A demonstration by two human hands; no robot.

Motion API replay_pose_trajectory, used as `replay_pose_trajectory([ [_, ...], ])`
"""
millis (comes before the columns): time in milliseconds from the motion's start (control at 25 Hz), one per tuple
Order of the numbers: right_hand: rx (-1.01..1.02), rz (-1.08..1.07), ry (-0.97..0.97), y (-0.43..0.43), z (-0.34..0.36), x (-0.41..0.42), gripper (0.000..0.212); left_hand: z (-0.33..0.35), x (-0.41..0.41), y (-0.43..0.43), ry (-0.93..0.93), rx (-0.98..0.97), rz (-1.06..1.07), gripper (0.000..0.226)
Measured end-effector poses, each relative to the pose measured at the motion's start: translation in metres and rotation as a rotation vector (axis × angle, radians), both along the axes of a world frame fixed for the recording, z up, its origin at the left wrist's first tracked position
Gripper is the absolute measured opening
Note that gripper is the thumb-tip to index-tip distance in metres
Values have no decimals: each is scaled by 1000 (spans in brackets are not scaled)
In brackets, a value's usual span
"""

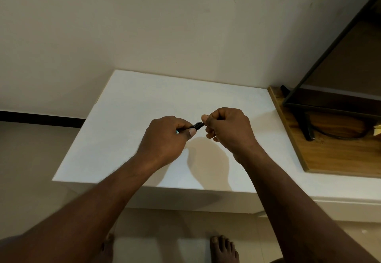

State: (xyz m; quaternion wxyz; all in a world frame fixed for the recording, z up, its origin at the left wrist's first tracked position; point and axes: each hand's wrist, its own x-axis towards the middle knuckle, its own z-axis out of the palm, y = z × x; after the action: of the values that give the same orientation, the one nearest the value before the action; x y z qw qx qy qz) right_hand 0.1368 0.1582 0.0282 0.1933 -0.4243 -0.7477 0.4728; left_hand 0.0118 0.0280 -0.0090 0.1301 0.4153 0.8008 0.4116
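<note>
Left hand (165, 137): fingers (190, 133) clenched round the barrel of a black pen (197, 126).
Right hand (226, 126): fingers pinching the pen's other end; I cannot tell cap from tip.
Pen: held in the air between both hands, above the white desk (134, 108).
Progress: I judge it early, the ends not yet apart; pulling or twisting remains.

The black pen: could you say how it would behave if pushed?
Probably stiff: the black pen runs straight between left hand and right hand. Likely light, merely pinched. Seemingly round, so may roll on the white table.
</note>
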Motion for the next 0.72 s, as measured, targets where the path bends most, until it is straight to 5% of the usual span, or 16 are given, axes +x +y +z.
replay_pose_trajectory([
  [200,83,-131,48,18,-2,2,20,1,-3,-2,-14,-54,15,15],
  [400,475,-210,-156,58,-6,31,23,4,-5,-3,-62,-41,95,18],
  [720,503,-70,-362,64,-37,31,14,6,-3,-5,-111,-55,130,24],
])
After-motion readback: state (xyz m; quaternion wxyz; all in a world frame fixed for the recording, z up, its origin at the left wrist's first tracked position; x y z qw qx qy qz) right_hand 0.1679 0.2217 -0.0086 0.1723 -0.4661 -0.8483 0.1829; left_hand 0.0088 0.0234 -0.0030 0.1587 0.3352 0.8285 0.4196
